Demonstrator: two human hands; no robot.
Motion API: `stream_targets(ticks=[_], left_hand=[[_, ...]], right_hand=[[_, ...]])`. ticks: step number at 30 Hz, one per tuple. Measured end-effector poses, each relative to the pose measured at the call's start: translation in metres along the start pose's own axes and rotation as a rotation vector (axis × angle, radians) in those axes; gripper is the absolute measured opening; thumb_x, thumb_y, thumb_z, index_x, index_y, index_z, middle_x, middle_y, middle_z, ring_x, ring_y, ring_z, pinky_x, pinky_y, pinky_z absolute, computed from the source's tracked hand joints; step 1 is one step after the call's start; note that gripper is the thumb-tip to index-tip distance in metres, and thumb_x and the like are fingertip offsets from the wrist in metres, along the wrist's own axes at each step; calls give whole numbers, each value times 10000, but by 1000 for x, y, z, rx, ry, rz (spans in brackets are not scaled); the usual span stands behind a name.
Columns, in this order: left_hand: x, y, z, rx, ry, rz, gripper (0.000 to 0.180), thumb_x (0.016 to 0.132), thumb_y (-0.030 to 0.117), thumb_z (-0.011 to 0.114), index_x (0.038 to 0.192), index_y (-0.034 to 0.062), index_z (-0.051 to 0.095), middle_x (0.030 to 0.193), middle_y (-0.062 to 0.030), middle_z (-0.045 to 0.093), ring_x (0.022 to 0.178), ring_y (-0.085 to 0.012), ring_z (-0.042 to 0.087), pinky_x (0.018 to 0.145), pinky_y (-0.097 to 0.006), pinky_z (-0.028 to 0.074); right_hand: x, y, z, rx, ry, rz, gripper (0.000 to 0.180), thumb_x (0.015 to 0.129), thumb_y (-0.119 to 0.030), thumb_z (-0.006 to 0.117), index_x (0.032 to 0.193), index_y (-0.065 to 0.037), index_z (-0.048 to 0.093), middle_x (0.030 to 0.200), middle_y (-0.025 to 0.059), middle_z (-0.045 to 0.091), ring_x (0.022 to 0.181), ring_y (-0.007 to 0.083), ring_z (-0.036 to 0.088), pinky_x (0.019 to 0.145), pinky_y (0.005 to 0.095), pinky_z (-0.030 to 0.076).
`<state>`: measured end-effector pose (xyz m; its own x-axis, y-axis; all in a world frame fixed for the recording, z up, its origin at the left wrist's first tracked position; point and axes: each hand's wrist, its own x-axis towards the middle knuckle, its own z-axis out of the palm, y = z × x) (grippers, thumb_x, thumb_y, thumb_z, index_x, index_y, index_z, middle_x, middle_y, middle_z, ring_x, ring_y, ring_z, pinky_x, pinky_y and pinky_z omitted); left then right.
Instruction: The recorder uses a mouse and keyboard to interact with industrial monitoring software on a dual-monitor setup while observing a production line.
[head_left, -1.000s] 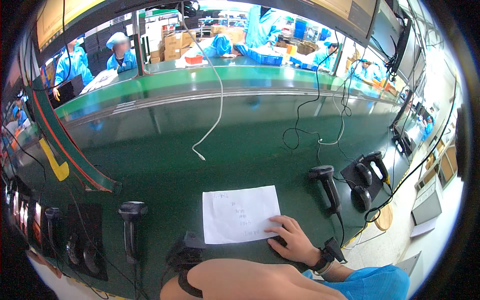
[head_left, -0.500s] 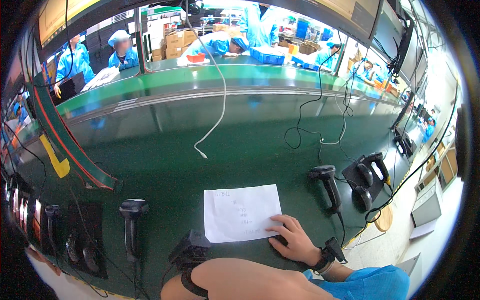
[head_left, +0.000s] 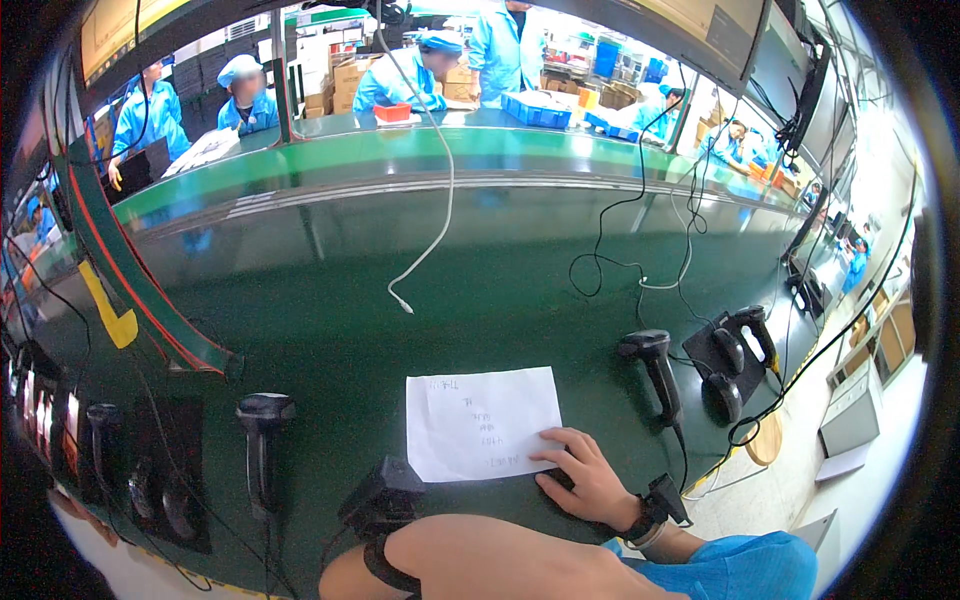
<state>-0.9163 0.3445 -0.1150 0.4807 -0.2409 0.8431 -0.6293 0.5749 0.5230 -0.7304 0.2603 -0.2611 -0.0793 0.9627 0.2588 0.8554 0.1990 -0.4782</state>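
Observation:
A white sheet of paper (head_left: 455, 425) with a few handwritten lines lies flat on the dark green work surface (head_left: 480, 290). My right hand (head_left: 588, 482) rests at the sheet's lower right edge, fingers stretched and slightly apart, fingertips touching the paper. A black device is strapped to that wrist. My left forearm (head_left: 500, 560) crosses the bottom of the view, bent toward the left. Its wrist carries a black strap and a black box-shaped device (head_left: 385, 495) near the paper's lower left corner. Only part of my left hand (head_left: 345, 577) shows at the lower edge; its fingers are hidden.
Black handheld scanners stand on the left (head_left: 265, 450) and right (head_left: 655, 375), with more scanners and a black pad beside them. A white cable (head_left: 447, 200) hangs over the middle. Black cords (head_left: 600, 240) loop on the right. Co-workers in blue work across the bench.
Across the bench, a bent-over co-worker has raised their head and upper body. The paper and my hands have hardly moved.

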Motion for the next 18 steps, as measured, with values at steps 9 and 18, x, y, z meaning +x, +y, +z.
stream_targets(ticks=[9,18], left_hand=[[-1,-13,9,-211,102,65,1305,389,698,958,1291,-125,498,1110,-241,644,967,-359,694,823,-372,545],[-5,-15,10,-145,52,-6,1288,400,746,926,1243,-111,464,988,-209,621,868,-327,671,748,-334,510]], right_hand=[[-1,3,1,-9,15,12,338,906,-178,717,1226,-102,639,1397,161,512,1307,382,480,1106,481,404],[-1,2,0,-14,11,16,345,903,-175,712,1232,-111,629,1390,159,514,1316,386,476,1113,491,403]])
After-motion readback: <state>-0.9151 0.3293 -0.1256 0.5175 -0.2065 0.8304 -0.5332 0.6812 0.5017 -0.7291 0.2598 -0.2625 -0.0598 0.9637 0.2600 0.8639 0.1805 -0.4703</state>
